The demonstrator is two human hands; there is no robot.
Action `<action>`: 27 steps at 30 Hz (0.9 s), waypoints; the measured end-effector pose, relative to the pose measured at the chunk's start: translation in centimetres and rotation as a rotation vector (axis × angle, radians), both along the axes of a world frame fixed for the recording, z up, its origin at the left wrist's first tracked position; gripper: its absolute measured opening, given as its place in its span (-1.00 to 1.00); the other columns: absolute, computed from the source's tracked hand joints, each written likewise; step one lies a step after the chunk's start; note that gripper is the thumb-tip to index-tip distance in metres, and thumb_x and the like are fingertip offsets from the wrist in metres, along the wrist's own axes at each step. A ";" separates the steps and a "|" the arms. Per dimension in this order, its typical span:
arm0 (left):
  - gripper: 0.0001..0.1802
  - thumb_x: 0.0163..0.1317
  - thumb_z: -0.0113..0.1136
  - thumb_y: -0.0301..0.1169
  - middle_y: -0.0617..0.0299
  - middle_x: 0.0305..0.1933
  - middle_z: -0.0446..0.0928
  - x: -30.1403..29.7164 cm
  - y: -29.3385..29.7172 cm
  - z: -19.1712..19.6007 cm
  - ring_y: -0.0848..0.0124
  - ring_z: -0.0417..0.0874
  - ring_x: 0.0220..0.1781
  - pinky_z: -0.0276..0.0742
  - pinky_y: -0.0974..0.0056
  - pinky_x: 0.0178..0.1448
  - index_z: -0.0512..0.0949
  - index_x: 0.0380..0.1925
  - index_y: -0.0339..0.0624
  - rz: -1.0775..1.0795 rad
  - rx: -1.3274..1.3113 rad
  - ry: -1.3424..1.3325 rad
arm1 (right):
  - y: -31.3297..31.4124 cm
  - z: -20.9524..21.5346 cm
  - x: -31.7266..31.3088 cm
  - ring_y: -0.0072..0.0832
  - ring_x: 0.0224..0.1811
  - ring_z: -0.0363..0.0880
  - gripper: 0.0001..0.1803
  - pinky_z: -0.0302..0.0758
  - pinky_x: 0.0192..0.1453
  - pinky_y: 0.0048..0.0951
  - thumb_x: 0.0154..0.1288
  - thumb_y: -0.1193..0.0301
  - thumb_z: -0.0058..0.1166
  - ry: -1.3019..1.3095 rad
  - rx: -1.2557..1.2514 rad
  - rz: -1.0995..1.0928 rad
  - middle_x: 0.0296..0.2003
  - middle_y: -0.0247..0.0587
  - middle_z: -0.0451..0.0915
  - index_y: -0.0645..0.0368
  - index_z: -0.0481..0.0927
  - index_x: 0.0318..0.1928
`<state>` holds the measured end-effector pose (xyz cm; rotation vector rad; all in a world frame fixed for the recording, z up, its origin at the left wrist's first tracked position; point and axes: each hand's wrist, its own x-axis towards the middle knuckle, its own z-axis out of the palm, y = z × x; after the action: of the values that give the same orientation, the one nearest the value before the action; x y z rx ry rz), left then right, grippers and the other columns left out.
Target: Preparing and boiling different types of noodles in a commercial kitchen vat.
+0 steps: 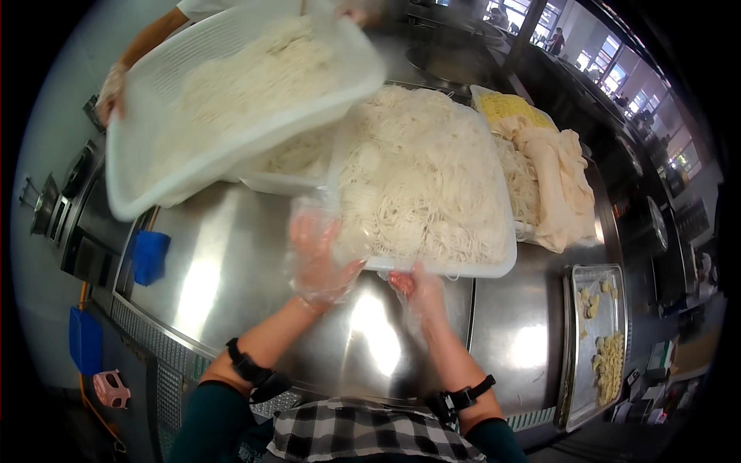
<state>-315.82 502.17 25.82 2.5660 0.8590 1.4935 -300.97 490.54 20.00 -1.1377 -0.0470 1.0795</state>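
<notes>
A white plastic tray [490, 270] heaped with pale noodles [424, 174] sits on the steel counter before me. My left hand [316, 251], in a clear glove and somewhat blurred, is open with fingers spread beside the tray's near left corner. My right hand [421, 293], also gloved, is closed around the tray's near rim. To the left, a co-worker's gloved hand [114, 92] grips a second white tray [123, 174] of noodles, tilted and raised above the counter. Under it, part of another noodle tray [285, 184] shows.
Right of my tray, a cream cloth [556, 181] partly covers more noodles, with yellow noodles [513, 108] behind. A metal tray [571, 370] holding small dough pieces [610, 370] lies at the right. A blue object [150, 256] is on the counter's left edge; a pink stool [112, 388] stands lower left.
</notes>
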 end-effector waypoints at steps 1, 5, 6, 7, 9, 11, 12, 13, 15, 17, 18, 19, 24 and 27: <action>-0.30 0.00 0.05 0.02 -0.12 0.17 0.09 -0.7 0.0 1.8 -0.03 0.04 0.24 -0.01 -0.08 0.21 0.25 0.03 -0.25 -0.005 0.118 -0.120 | 0.5 0.5 0.4 -0.28 -0.37 0.53 -0.59 0.51 -0.22 -0.38 0.30 0.30 -0.28 -0.006 0.007 -0.012 -0.37 0.14 0.50 0.54 0.34 -0.23; -0.33 0.10 -0.04 -0.06 -0.14 0.15 0.12 -8.4 1.4 8.0 -0.04 0.09 0.22 0.06 -0.03 0.20 0.16 0.06 -0.36 0.258 0.344 -0.113 | 1.3 1.2 2.7 -0.33 -0.42 0.53 -0.55 0.50 -0.27 -0.41 0.28 0.24 -0.21 -0.095 -0.038 -0.001 -0.42 0.07 0.52 0.52 0.40 -0.33; -0.33 0.08 0.01 -0.10 -0.12 0.14 0.13 -11.2 2.1 8.7 0.00 0.13 0.20 0.13 -0.01 0.17 0.16 0.05 -0.39 0.359 0.316 -0.199 | 1.5 1.8 2.8 -0.36 -0.42 0.53 -0.55 0.50 -0.28 -0.42 0.26 0.21 -0.19 -0.167 -0.063 0.055 -0.43 0.04 0.52 0.50 0.42 -0.35; -0.33 0.05 0.07 -0.14 -0.07 0.14 0.14 -14.1 2.8 9.5 0.05 0.16 0.19 0.17 0.00 0.16 0.16 0.05 -0.36 0.472 0.354 -0.087 | 0.9 2.3 4.0 -0.36 -0.42 0.53 -0.55 0.50 -0.28 -0.42 0.26 0.21 -0.19 -0.175 -0.065 0.044 -0.43 0.04 0.52 0.50 0.42 -0.35; -0.30 0.00 0.12 -0.12 -0.03 0.14 0.17 -19.9 1.2 10.8 0.09 0.17 0.19 0.15 0.03 0.19 0.16 0.06 -0.32 0.934 0.357 0.156 | 1.1 2.6 4.6 -0.39 -0.35 0.54 -0.50 0.51 -0.28 -0.47 0.27 0.15 -0.24 -0.213 -0.161 0.515 -0.42 -0.05 0.55 0.45 0.47 -0.27; -0.26 -0.06 0.19 -0.13 -0.02 0.12 0.18 -24.8 0.9 9.0 0.08 0.17 0.18 0.14 0.07 0.22 0.17 0.08 -0.26 1.125 0.241 0.235 | 2.1 5.3 4.2 -0.40 -0.35 0.54 -0.50 0.52 -0.30 -0.47 0.26 0.12 -0.22 -0.323 -0.181 0.607 -0.41 -0.07 0.55 0.41 0.47 -0.25; -0.26 -0.06 0.19 -0.13 -0.02 0.12 0.18 -28.2 0.4 7.2 0.08 0.17 0.18 0.14 0.07 0.22 0.17 0.08 -0.26 1.138 0.220 0.217 | 2.1 7.4 2.7 -0.41 -0.35 0.54 -0.50 0.52 -0.31 -0.47 0.24 0.09 -0.20 -0.458 -0.212 0.704 -0.40 -0.08 0.54 0.37 0.47 -0.22; -0.26 -0.09 0.22 -0.21 -0.03 0.12 0.19 -29.7 0.3 5.8 0.09 0.19 0.17 0.15 0.10 0.22 0.17 0.09 -0.25 1.289 0.105 0.154 | 2.1 8.6 1.7 -0.41 -0.35 0.54 -0.50 0.52 -0.31 -0.47 0.24 0.09 -0.20 -0.458 -0.213 0.706 -0.40 -0.08 0.54 0.37 0.47 -0.22; -0.26 -0.12 0.26 -0.28 -0.03 0.11 0.20 -33.0 0.7 2.5 0.10 0.20 0.16 0.16 0.13 0.21 0.17 0.09 -0.23 1.426 -0.007 0.084 | 3.4 10.0 -1.6 -0.38 -0.32 0.53 -0.47 0.52 -0.30 -0.47 0.20 0.06 -0.15 -0.567 -0.182 1.045 -0.31 -0.09 0.53 0.35 0.42 -0.14; -0.29 -0.10 0.23 -0.35 -0.03 0.10 0.23 -36.1 1.7 -1.0 0.10 0.29 0.10 0.22 0.12 0.17 0.17 0.09 -0.27 1.557 -0.557 -0.179 | 3.6 6.8 -5.8 -0.33 -0.13 0.47 -0.36 0.51 -0.23 -0.45 0.18 0.03 -0.14 -0.528 0.003 1.238 -0.06 0.00 0.39 0.33 0.23 0.07; -0.29 -0.10 0.23 -0.35 -0.03 0.10 0.23 -37.3 2.0 -1.7 0.10 0.29 0.10 0.22 0.12 0.17 0.17 0.09 -0.27 1.550 -0.561 -0.176 | 3.7 8.2 -8.6 -0.27 -0.03 0.40 -0.28 0.47 -0.14 -0.43 0.15 0.02 -0.09 -0.634 -0.017 1.248 0.01 0.05 0.32 0.33 0.13 0.13; -0.32 -0.08 0.20 -0.34 -0.03 0.09 0.25 -37.9 2.5 -1.9 0.10 0.31 0.08 0.26 0.11 0.13 0.18 0.07 -0.29 1.429 -0.639 -0.347 | 4.7 6.3 -10.6 -0.26 0.00 0.37 -0.24 0.44 -0.09 -0.42 0.12 0.02 -0.05 -0.655 -0.057 1.239 0.02 0.06 0.31 0.34 0.10 0.15; -0.43 0.03 0.08 -0.28 -0.01 0.02 0.33 -43.4 6.0 -2.8 0.12 0.42 -0.03 0.43 0.09 -0.03 0.22 0.03 -0.35 0.860 -0.918 -0.949 | 9.4 1.9 -17.0 -0.34 -0.02 0.36 -0.33 0.32 0.01 -0.39 0.03 0.23 0.06 -0.226 0.205 0.771 -0.07 0.01 0.37 0.35 0.17 0.09; -0.56 0.06 -0.05 -0.38 -0.03 -0.03 0.35 -43.0 8.6 -1.2 0.09 0.42 -0.04 0.37 0.03 0.02 0.27 -0.03 -0.33 0.368 -1.251 -1.329 | 10.3 2.2 -16.7 -0.41 -0.08 0.37 -0.43 0.32 0.00 -0.40 -0.01 0.38 0.03 -0.260 0.176 0.572 -0.16 -0.04 0.41 0.34 0.22 0.03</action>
<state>-358.82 510.73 24.60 0.3828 1.2889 1.4655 -317.65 500.88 22.17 -1.1244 -0.6949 1.3865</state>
